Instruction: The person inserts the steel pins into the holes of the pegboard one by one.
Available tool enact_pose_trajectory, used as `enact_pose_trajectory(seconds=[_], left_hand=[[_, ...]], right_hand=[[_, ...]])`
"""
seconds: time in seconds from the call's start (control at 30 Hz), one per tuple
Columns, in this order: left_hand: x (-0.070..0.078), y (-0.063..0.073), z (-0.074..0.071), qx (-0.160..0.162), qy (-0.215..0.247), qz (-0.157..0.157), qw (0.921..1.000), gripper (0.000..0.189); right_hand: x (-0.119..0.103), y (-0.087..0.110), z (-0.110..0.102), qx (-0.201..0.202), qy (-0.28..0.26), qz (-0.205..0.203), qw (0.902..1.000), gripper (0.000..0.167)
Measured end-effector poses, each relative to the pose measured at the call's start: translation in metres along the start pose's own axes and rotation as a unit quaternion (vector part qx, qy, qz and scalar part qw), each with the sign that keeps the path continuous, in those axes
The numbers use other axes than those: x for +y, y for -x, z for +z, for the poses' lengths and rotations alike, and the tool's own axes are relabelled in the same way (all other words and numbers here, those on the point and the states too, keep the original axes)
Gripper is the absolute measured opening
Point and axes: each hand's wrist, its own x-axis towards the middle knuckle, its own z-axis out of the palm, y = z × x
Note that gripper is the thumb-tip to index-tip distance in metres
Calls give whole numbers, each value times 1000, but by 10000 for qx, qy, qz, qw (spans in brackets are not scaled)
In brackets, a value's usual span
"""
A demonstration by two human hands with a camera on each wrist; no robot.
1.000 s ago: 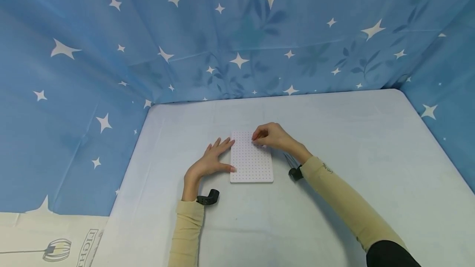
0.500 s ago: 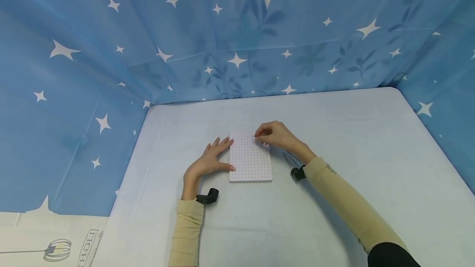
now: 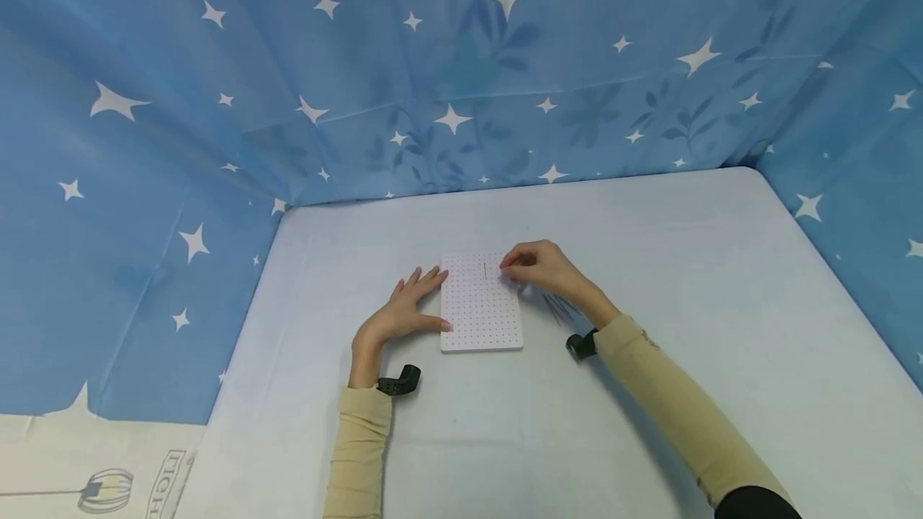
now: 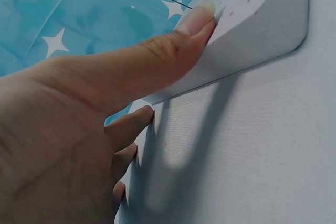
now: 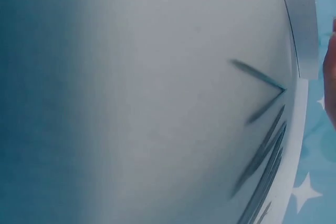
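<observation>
A white perforated board (image 3: 481, 315) lies flat on the table. From a hole in its upper part stands a thin dark stick (image 3: 485, 271), a slim dark line in the left wrist view too. My left hand (image 3: 400, 315) spreads along the board's left side, its thumb (image 4: 197, 22) on the board's edge and its other fingers reaching down beside it. Just right of the stick and apart from it, my right hand (image 3: 541, 267) hovers over the board's upper right corner, fingers loosely bent. Nothing shows in its fingertips. Only a sliver of this hand appears in the right wrist view.
Several thin dark sticks (image 3: 558, 308) lie on the white table (image 3: 649, 247) right of the board, under the right wrist; the right wrist view shows these loose sticks (image 5: 268, 166) close up. A blue star-patterned curtain (image 3: 404, 86) hangs behind and at both sides.
My right hand has let go of the stick, which now stands by itself in the board, and has drawn slightly right. The left hand stays at the board's edge.
</observation>
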Motion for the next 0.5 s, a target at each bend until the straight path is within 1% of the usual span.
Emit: enact_pose_trajectory(seconds=[0.27,0.5], left_hand=[[-1,0,1,14,33,20,10000,101],[-2,-1,1,2,66,13,10000,101]], right_hand=[[12,5,-3,136,-95,49,9999,15],[16,10,-6,249,172,-9,9995,15]])
